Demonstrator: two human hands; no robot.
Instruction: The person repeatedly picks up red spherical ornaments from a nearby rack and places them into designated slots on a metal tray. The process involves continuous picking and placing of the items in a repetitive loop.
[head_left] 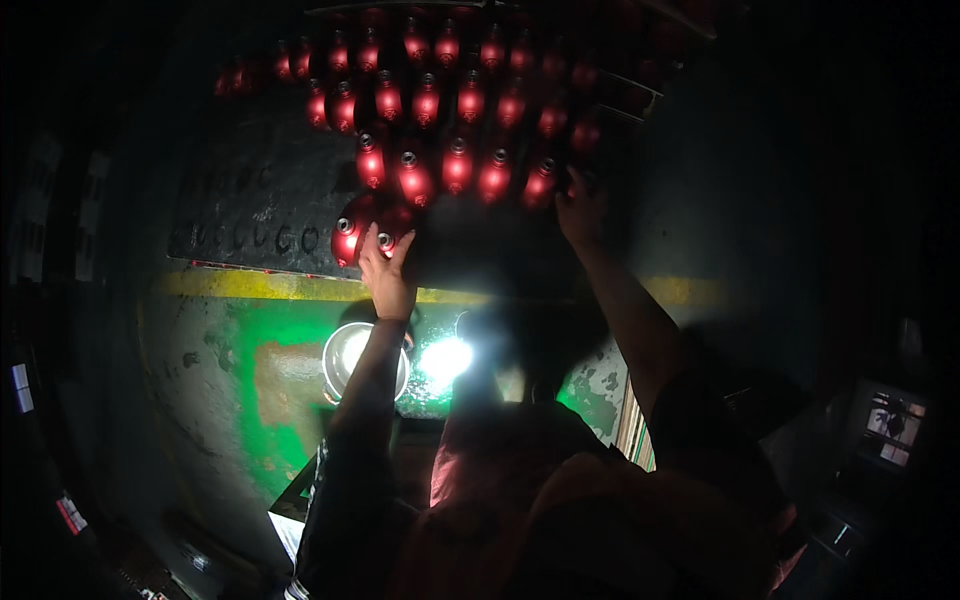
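Glossy red bottle-shaped vessels with open metal-rimmed necks stand in rows on a dark board. At the near end of the rows, my left hand [388, 275] has its thumb and fingers on either side of the neck of a red vessel [387, 240]. Another red vessel [346, 228] stands just left of that hand. My right hand [582, 213] reaches to the right end of the nearest long row, beside a red vessel [541, 182]. Shadow hides most of its fingers and whatever they touch.
Round dark marks show on the dark board [250, 215]. A yellow stripe [250, 284] runs along its near edge. Nearer me, a white round container [366, 362] stands beside a bright light spot [445, 360] on the green-patched floor [265, 430]. Everything around is very dark.
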